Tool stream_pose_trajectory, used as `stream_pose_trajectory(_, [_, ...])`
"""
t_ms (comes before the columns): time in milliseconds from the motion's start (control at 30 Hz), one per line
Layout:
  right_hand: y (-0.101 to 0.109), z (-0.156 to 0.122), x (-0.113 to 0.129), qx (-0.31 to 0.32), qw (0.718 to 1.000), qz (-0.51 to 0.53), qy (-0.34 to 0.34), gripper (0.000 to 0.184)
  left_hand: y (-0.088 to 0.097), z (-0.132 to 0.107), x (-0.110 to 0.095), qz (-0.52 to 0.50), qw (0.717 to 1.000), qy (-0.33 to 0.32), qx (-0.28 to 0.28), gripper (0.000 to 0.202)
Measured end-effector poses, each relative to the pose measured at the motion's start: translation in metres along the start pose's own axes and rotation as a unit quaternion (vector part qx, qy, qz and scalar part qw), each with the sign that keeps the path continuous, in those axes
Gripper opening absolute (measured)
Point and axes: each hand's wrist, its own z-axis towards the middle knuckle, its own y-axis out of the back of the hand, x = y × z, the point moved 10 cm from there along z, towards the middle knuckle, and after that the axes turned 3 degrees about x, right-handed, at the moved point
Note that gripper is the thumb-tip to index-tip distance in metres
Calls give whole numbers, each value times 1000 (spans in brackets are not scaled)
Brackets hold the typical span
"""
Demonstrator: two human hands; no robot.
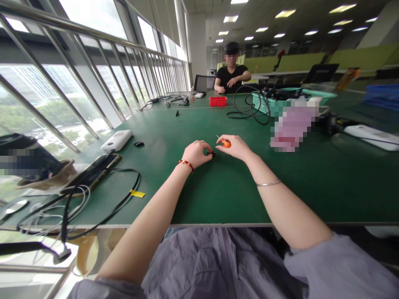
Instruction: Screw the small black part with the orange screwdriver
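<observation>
My left hand (197,153) rests on the green table (218,187) with its fingers curled round a small black part (210,153). My right hand (237,147) is closed on a small screwdriver with an orange handle (226,143); its thin shaft sticks up and to the left. The two hands almost touch at the black part, in the middle of the table. A red bead bracelet is on my left wrist and a silver bangle on my right.
At the left lie a white power bank (117,140), a small black piece (139,143), a phone (93,174) and black cables (102,207). A red bin (217,101), a teal basket (264,104) and cables sit further back. A person (231,74) sits at the far end.
</observation>
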Motion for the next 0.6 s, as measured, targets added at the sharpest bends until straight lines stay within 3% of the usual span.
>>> stream_pose_trajectory(100, [14, -2, -12, -52, 998, 2, -26, 21, -10, 1, -2, -4, 1000, 3, 30, 18])
stream_pose_trajectory(233, [12, -3, -17, -44, 998, 4, -37, 18, -4, -3, 20, 15, 998, 50, 28, 21])
stream_pose_trajectory(367, [9, -4, -15, -33, 999, 3, -42, 19, 25, -28, 74, 100, 983, 149, 32, 23])
stream_pose_trajectory(467, [9, -4, -13, -30, 998, -3, -46, 18, 58, -64, 122, 192, 949, 248, 36, 23])
stream_pose_trajectory(600, [8, -3, -12, -29, 999, -3, -42, 17, 87, -106, 158, 214, 913, 346, 39, 31])
